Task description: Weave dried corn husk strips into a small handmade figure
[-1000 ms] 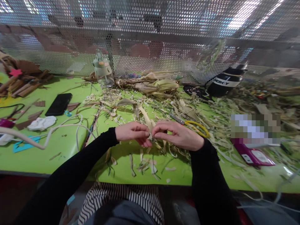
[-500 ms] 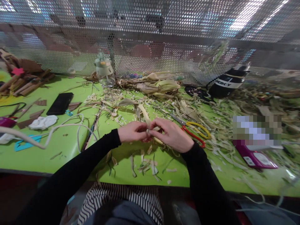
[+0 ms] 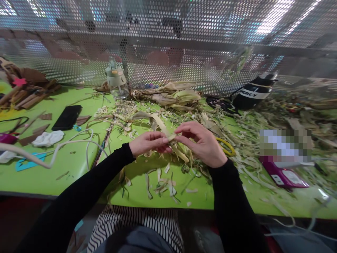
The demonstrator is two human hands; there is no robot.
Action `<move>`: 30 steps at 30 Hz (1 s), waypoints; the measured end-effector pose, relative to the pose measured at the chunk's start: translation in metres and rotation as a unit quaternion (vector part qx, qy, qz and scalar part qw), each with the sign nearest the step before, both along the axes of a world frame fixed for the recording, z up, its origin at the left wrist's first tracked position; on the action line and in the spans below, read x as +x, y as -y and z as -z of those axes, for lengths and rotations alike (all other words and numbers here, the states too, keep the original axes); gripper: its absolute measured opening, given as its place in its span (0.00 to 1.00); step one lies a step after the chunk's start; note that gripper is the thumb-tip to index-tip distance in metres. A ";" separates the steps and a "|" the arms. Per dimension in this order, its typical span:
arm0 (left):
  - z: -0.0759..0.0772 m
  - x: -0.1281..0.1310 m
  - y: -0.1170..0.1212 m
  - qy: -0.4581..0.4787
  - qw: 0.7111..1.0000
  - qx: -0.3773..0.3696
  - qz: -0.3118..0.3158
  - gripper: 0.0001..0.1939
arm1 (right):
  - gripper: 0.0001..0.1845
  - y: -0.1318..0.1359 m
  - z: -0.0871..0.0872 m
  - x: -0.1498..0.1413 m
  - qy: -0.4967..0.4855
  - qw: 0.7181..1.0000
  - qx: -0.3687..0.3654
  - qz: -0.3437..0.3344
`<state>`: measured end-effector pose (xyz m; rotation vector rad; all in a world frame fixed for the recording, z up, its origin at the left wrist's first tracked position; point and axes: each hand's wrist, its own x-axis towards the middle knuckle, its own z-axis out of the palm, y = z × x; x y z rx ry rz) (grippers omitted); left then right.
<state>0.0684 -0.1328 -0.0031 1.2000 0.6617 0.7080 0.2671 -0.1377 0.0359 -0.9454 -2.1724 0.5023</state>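
Note:
Over the green table, my left hand point(image 3: 152, 143) pinches a pale strip of dried husk point(image 3: 172, 137) between thumb and fingers. My right hand point(image 3: 201, 142) grips the other end of that short strip with thumb and fingertips. A longer curled husk strip point(image 3: 157, 121) rises behind my fingers; I cannot tell whether it joins the held piece. Under and beside my right hand show the yellow handle of the scissors point(image 3: 229, 147) and more husk pieces. Small cut scraps point(image 3: 165, 186) lie on the table in front of my hands.
A bundle of dried husks point(image 3: 173, 96) and a clear bottle point(image 3: 117, 82) stand at the back against a perforated metal screen. Left are a black phone point(image 3: 67, 117) and a white cable point(image 3: 65, 141). Right are a black bottle point(image 3: 252, 93), a magenta device point(image 3: 285, 175) and heaped shreds.
My hands have drawn slightly apart, the right one moving right and a little up. The short strip now shows between them. My right hand covers more of the scissors.

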 end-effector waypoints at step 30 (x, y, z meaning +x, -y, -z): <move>-0.005 0.005 0.006 -0.041 0.995 0.066 -0.057 0.18 | 0.18 -0.009 0.014 -0.004 0.026 0.996 -0.072 0.052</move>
